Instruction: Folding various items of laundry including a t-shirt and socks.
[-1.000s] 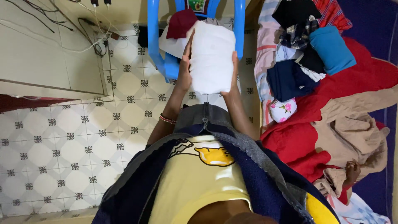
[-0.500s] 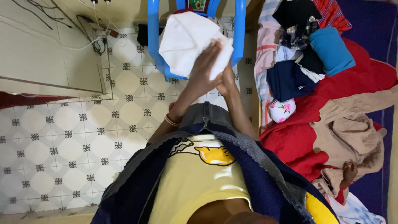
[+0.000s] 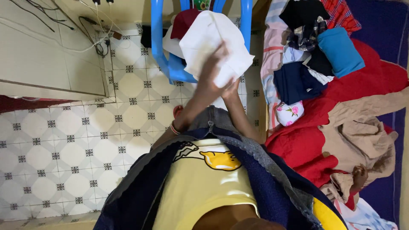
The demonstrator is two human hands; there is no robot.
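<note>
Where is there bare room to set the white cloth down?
Free: the tiled floor left of the blue chair, up to the cables. Crowded: the chair seat under the white cloth both hands hold, and the bed's clothes pile.

A room in a home, most likely a bedroom, is shown from above. The floor (image 3: 64,157) is laid with white tiles patterned with small dark motifs. On the right, a bed (image 3: 383,76) is covered with a red blanket (image 3: 298,145) and heaped with folded and loose clothes (image 3: 313,55). A blue plastic chair (image 3: 164,51) piled with laundry is placed against the wall, and cables (image 3: 96,40) are trailed across the floor nearby.
</note>
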